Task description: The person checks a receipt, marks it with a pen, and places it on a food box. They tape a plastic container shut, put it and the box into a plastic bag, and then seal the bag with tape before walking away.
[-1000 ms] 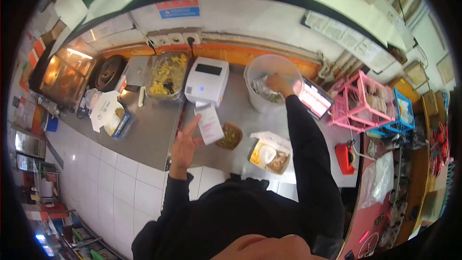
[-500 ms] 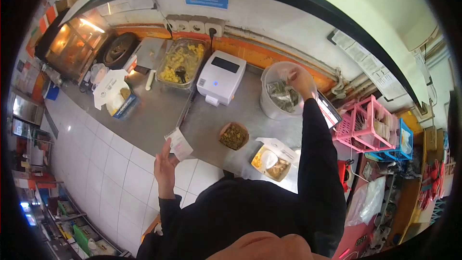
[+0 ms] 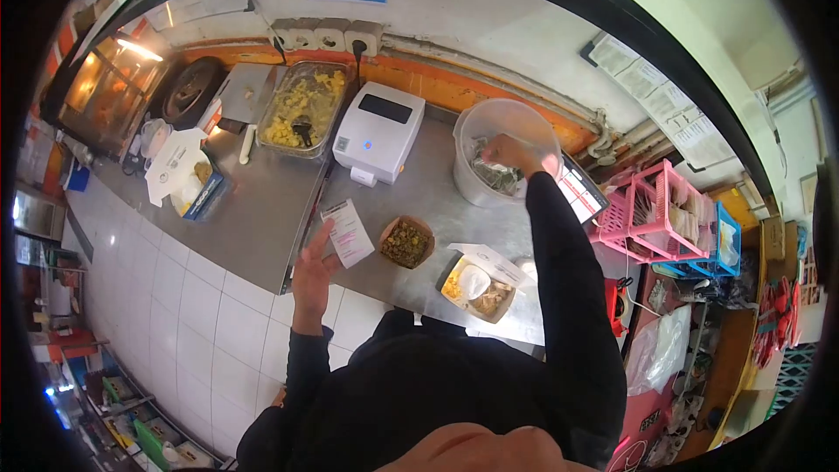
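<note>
My left hand (image 3: 311,284) holds a small white printed slip (image 3: 348,233) by its edge, above the counter's front edge. My right hand (image 3: 514,154) is down inside a clear plastic bucket (image 3: 472,177), its fingers drawn together on the dark-filled plastic packets (image 3: 500,177); whether it grips one is hard to make out. Close to the slip stands a brown paper bowl (image 3: 406,242) of chopped greenish food. An open takeaway box (image 3: 479,287) with rice, yellow bits and meat sits below the bucket, partly beside my right sleeve.
A white label printer (image 3: 378,133) stands behind the bowl. Left of it are a tray of yellow food (image 3: 304,109), a knife (image 3: 247,144) and another open box (image 3: 185,173). A tablet (image 3: 580,190) and a pink crate (image 3: 642,218) are on the right.
My right hand has gone deeper into the bucket, onto the packets. My left hand has brought the slip up and toward the bowl. The camera view has shifted slightly.
</note>
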